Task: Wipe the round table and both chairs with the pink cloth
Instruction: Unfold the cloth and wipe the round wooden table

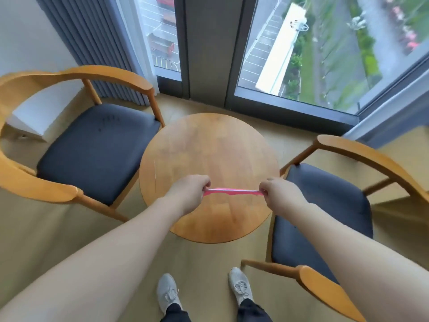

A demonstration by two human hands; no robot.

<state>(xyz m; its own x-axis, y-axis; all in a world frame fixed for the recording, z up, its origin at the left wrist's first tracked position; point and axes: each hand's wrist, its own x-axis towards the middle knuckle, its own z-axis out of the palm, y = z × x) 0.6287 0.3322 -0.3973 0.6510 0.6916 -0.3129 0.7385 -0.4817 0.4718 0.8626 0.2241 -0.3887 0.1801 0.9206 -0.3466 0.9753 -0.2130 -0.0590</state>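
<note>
A round wooden table [209, 145] stands in the middle of the view. Above its near half I hold the pink cloth [232, 192] stretched flat and seen edge-on. My left hand [188, 194] pinches its left end and my right hand [282, 194] pinches its right end. A wooden chair with a dark seat cushion [97, 149] stands left of the table. A second such chair [325, 217] stands to the right, its curved backrest toward the right edge.
Floor-to-ceiling windows [301, 54] run behind the table, with a grey curtain [97, 43] at the back left. A white wall corner [30, 122] sits behind the left chair. My shoes [240, 287] stand on the beige floor just in front of the table.
</note>
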